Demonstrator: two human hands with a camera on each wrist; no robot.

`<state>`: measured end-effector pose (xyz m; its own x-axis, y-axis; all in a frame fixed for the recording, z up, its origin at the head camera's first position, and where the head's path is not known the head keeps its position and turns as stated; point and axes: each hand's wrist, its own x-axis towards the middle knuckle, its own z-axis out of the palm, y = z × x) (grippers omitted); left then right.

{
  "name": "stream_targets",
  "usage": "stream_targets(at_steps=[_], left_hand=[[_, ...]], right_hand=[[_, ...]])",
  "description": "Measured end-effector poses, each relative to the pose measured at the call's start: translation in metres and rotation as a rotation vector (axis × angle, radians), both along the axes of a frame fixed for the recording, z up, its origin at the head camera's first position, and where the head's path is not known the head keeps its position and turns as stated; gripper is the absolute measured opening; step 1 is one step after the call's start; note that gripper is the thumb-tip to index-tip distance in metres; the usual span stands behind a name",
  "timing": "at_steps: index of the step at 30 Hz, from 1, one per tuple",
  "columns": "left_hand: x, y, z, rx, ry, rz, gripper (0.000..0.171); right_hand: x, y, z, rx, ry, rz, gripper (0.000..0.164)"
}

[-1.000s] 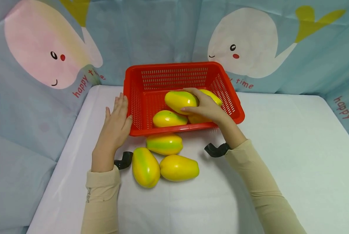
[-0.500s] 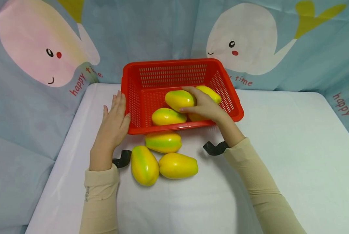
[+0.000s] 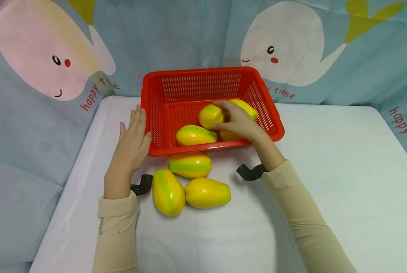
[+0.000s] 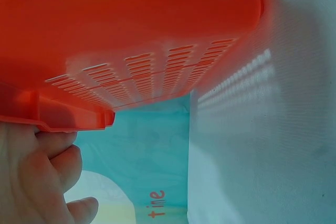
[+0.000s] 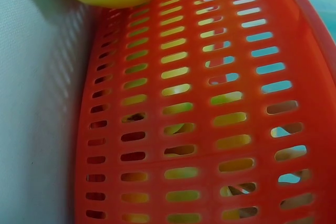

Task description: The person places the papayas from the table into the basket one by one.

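Three yellow fruits point(image 3: 208, 193) lie in front of the red basket point(image 3: 203, 85). Inside it, the right hand point(image 3: 241, 122) pinches another fruit point(image 3: 210, 116); the left hand point(image 3: 131, 142) touches the basket's left side, fingers straight.

Open counter point(image 3: 340, 163) stretches along the right of the head view and across the bottom centre, between the sleeves point(image 3: 302, 212). The red basket point(image 3: 200, 71) gives free room from above at its inner upper left; fruit inside point(image 3: 196, 135) crowds its lower centre and right. Three yellow fruits point(image 3: 208, 193) obstruct the approach below its front rim, the left hand point(image 3: 129, 142) blocks its left side, and the right hand point(image 3: 239, 121) crosses the rim at centre right.
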<state>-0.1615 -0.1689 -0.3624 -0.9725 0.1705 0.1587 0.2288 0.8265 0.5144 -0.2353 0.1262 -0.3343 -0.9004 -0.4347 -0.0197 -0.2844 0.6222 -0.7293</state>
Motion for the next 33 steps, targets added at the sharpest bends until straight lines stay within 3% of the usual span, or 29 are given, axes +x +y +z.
stream_targets(at_steps=[8,19,27,33], left_hand=[[0.000,-0.001,0.000,0.003,0.001,0.003,0.062],[-0.001,0.000,-0.002,0.009,-0.009,0.007,0.061],[0.001,0.001,-0.004,0.006,-0.018,0.003,0.061],[-0.001,-0.002,0.000,-0.003,-0.023,0.008,0.061]], right_hand=[[0.001,0.000,0.001,-0.009,0.001,-0.029,0.062],[0.004,0.004,-0.001,-0.157,0.015,-0.059,0.053],[0.021,0.003,-0.002,-0.243,0.144,-0.028,0.049],[0.039,-0.001,-0.004,-0.325,0.261,0.068,0.044]])
